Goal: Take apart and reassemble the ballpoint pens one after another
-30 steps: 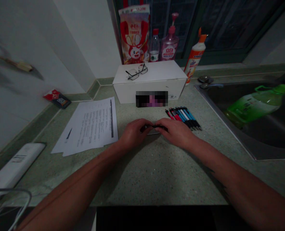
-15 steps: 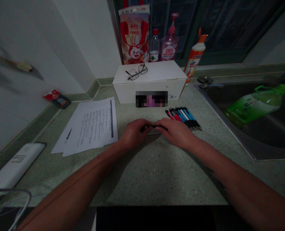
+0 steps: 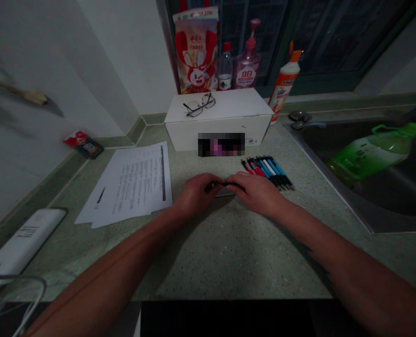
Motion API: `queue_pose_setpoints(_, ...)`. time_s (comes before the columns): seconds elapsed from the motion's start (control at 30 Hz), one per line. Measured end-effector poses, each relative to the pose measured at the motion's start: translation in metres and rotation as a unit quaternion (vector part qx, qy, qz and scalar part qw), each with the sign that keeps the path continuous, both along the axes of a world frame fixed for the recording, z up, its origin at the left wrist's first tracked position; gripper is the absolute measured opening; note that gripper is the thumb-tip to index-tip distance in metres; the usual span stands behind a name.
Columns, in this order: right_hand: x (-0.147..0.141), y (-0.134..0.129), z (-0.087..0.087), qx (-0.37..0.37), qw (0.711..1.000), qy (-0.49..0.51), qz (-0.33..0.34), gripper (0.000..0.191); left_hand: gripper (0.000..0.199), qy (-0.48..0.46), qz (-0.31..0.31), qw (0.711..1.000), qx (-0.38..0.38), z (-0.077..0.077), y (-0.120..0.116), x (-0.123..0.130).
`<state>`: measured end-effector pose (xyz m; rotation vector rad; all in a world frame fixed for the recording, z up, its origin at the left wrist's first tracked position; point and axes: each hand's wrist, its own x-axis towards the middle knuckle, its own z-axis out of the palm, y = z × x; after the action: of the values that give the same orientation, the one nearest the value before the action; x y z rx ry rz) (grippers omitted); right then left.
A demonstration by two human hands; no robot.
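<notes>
A small black item (image 3: pixel 225 186) is pinched at the centre of the speckled green countertop (image 3: pixel 229 252) between the left hand (image 3: pixel 194 194) and the right hand (image 3: pixel 255 192), both partly closed over it, with a flat grey piece (image 3: pixel 224 193) showing beneath; the exact grip is partly hidden. The two-sided hold appears suited to steadying the item. Ballpoint pens (image 3: pixel 267 172) are ranked just beyond the right hand, printed sheets (image 3: pixel 130 185) lie beside the left hand, and a white box (image 3: pixel 194 135) stands ahead of both, apparently keeping the work area unobstructed.
</notes>
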<state>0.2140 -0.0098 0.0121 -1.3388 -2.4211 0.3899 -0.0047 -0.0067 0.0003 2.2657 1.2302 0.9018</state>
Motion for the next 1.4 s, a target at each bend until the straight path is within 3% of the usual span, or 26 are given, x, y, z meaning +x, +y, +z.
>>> queue_pose_setpoints(0.13, -0.0001, -0.0006, -0.0011, -0.011, 1.000, 0.006, -0.024, 0.025, 0.010, 0.011, -0.002, 1.000, -0.001, 0.0012, -0.0005, -0.0001)
queue_pose_setpoints(0.73, -0.0010, 0.0003, 0.0007, -0.002, 1.000, -0.006, 0.002, 0.025, 0.011, 0.002, 0.002, 1.000, 0.002, 0.0020, -0.0013, -0.0001)
queue_pose_setpoints(0.93, -0.0018, -0.0011, 0.0013, -0.014, 0.999, -0.003, -0.033, 0.023, 0.011, -0.001, -0.005, 1.000, 0.003, 0.0012, -0.0013, -0.0001)
queue_pose_setpoints(1.13, -0.0016, -0.0010, 0.0030, -0.008, 1.000, -0.007, -0.002, 0.024, 0.010, 0.004, -0.003, 1.000, -0.001, 0.0015, -0.0006, 0.0002)
queue_pose_setpoints(1.4, -0.0019, -0.0010, 0.0031, -0.023, 0.999, -0.009, -0.025, 0.021, 0.012, 0.014, -0.002, 1.000, -0.001, 0.0023, -0.0014, -0.0001)
